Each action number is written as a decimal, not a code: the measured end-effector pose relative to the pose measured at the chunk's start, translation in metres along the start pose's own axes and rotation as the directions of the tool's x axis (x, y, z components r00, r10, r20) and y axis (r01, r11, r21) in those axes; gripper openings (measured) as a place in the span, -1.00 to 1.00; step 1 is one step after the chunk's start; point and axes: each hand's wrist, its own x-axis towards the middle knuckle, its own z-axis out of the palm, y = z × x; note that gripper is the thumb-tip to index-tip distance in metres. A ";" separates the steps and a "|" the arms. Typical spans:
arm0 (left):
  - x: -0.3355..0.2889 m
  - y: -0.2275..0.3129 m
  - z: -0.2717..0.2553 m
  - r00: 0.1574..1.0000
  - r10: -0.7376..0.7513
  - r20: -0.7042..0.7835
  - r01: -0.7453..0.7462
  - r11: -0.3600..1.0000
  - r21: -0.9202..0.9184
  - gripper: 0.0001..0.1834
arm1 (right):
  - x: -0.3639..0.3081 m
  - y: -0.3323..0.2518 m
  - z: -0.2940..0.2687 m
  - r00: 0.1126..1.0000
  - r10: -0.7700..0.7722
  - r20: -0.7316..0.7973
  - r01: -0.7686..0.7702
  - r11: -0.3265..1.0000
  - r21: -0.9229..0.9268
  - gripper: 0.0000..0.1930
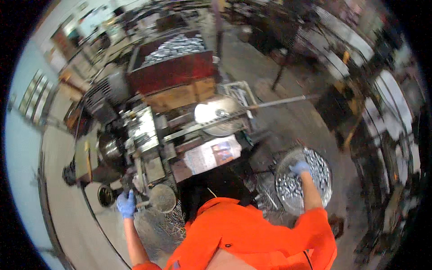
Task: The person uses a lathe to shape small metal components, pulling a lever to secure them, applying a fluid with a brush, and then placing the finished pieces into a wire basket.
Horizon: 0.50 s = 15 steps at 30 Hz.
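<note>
My left hand (pixel 126 205), in a blue glove, is at the lower front of a small lathe-like machine (pixel 108 148). Its thumb points up and the fingers look curled at a dark part of the machine; what they hold is hidden. Off to the right, my right hand (pixel 300 168), also blue-gloved, reaches into a round mesh basket (pixel 278 198). Small shiny metal pieces (pixel 318 168) fill much of that basket, and the hand touches them. Motion blur and the pieces hide whether its fingers are closed on any.
A red metal bin (pixel 175 72) heaped with similar pieces stands behind the machine. Before me are a round shiny plate (pixel 218 112), a long bar (pixel 283 101) jutting right, and a printed sheet (pixel 211 155). A round pan-like disc (pixel 162 198) sits near metal scraps (pixel 168 225) on the floor.
</note>
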 end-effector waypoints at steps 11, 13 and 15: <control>-0.007 0.119 -0.074 0.998 -0.043 -0.054 -0.008 0.697 -0.717 -0.69 | -0.150 -0.230 -0.101 0.536 -0.640 -0.551 0.794 0.604 0.071 -0.63; -0.001 0.158 -0.071 0.989 0.066 0.135 0.069 0.598 -0.799 -0.65 | -0.191 -0.298 -0.112 0.216 -0.795 -0.567 0.976 0.156 0.152 -0.76; -0.005 0.185 -0.060 0.952 0.133 0.276 0.186 0.463 -0.867 -0.59 | -0.244 -0.351 -0.124 -0.099 -0.815 -0.571 0.991 -0.132 0.017 -0.77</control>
